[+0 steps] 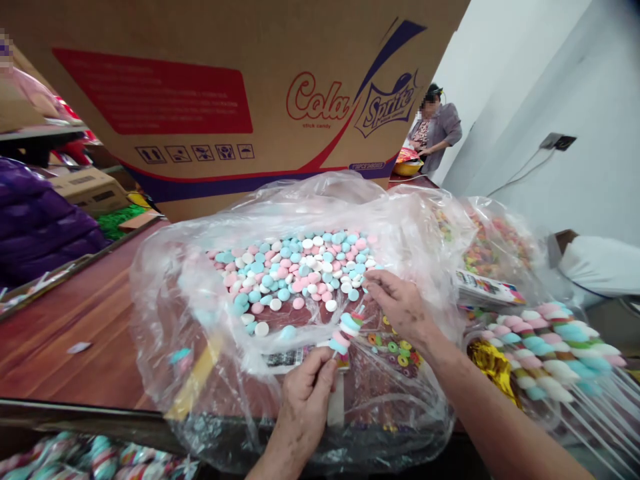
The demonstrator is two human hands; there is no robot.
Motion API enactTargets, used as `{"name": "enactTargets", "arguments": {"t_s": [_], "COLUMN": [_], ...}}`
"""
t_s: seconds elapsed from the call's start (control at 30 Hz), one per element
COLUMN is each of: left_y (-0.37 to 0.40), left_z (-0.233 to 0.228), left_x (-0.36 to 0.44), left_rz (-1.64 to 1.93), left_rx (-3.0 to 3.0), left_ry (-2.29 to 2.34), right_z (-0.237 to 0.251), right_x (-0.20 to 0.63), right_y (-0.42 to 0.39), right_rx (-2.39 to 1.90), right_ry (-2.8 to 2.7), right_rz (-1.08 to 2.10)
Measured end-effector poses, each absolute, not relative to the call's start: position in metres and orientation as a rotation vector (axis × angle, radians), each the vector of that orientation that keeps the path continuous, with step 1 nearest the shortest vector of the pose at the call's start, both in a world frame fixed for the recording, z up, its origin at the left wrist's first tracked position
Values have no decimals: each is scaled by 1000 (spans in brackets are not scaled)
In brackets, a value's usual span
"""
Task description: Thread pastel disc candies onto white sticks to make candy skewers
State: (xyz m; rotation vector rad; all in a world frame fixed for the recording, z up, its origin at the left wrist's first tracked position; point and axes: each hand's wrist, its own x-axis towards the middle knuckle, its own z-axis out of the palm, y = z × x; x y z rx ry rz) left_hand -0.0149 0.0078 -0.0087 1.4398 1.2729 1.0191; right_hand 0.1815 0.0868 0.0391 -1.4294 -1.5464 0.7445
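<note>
left hand (305, 393) closed on candy skewer (345, 331) just above clear plastic bag (180, 300) | right hand (400, 303) pinching a piece at the edge of marshmallow disc pile (295, 270) inside bag | bag rests on wooden worktop (65, 333) | finished skewers (550, 347) to right

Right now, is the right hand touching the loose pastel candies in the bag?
Touching. The head view shows the right hand with fingertips pressed against the edge of the candy pile.

The big brown cardboard box (210, 100) behind the table had "Cola" in red letters and "Sprite" in purple on it. Under "Cola" it said "stick candy" in tiny letters. The other small print was too blurry to read.
</note>
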Motion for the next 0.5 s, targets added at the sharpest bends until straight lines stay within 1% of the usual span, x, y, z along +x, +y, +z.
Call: {"name": "enactTargets", "arguments": {"t_s": [0.2,0.37,0.43,0.5], "left_y": [4,4,4,4], "left_z": [-7,-7,-7,-8], "left_x": [-15,-14,-14,-14], "left_rz": [1058,1064,1067,1071], "left_rx": [1423,1405,1401,1402], "left_ry": [1212,1199,1199,1200], "right_z": [29,20,20,21], "right_x": [151,117,110,111], "right_y": [127,135,132,129], "right_rx": [-1497,-1583,-1665,-1715], "right_ry": [-2145,-2380,-2484,-2520], "right_rz": [526,378,281,253]}}
